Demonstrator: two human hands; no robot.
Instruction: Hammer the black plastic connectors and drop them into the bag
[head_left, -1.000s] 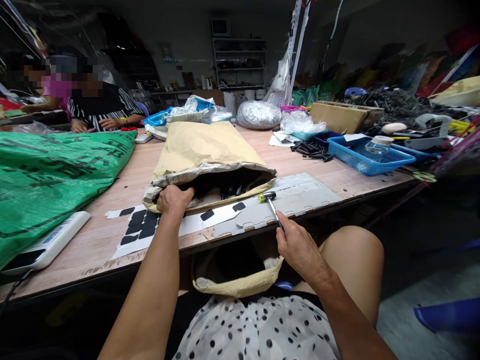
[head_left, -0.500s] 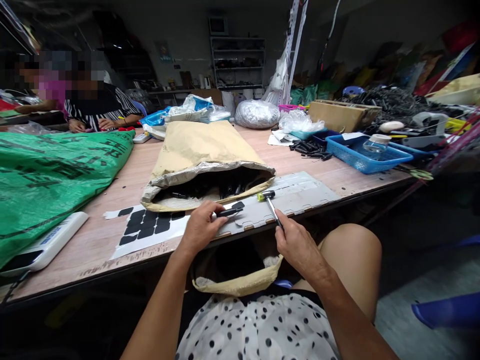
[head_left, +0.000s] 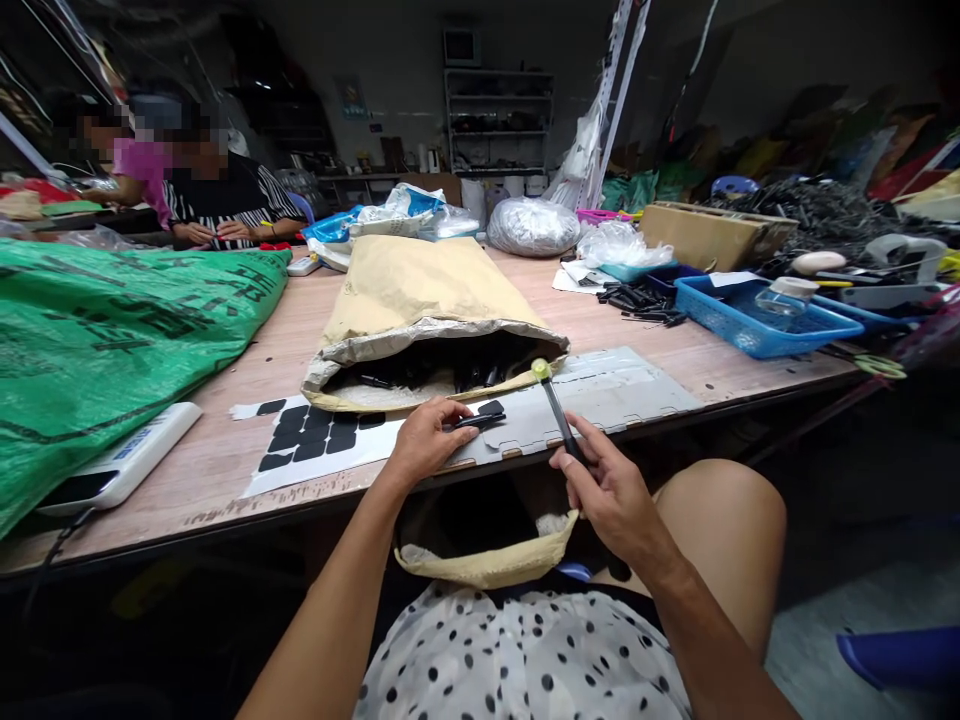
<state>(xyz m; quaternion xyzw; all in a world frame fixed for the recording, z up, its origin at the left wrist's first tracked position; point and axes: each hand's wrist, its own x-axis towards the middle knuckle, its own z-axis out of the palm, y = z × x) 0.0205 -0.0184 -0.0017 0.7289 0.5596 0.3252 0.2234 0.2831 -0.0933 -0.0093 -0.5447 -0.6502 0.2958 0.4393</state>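
Observation:
My left hand (head_left: 429, 438) pinches a small black part (head_left: 481, 420) over the grey cardboard sheet (head_left: 600, 400) at the table's front edge. In my right hand (head_left: 607, 488) is a small hammer (head_left: 556, 402) by its black grip, its yellow-green head raised near the mouth of the paper sack. That tan sack (head_left: 435, 285) lies with its opening towards me, and black pieces show inside. To the left of my left hand is a white sheet with black rounded patches (head_left: 300, 440). A second open sack (head_left: 495, 562) sits at my lap, its inside dark.
A green sack (head_left: 135, 320) and a white device (head_left: 124, 465) lie at the left. Blue basket (head_left: 757, 325), loose black parts (head_left: 641, 302) and a cardboard box (head_left: 705, 232) stand at the right. Two people sit at the far left. Clear bag (head_left: 534, 226) behind.
The hammer has tilted more upright, its head now facing me. My right hand's grip has shifted, with fingers looser. The whole view has moved slightly, so things appear further right.

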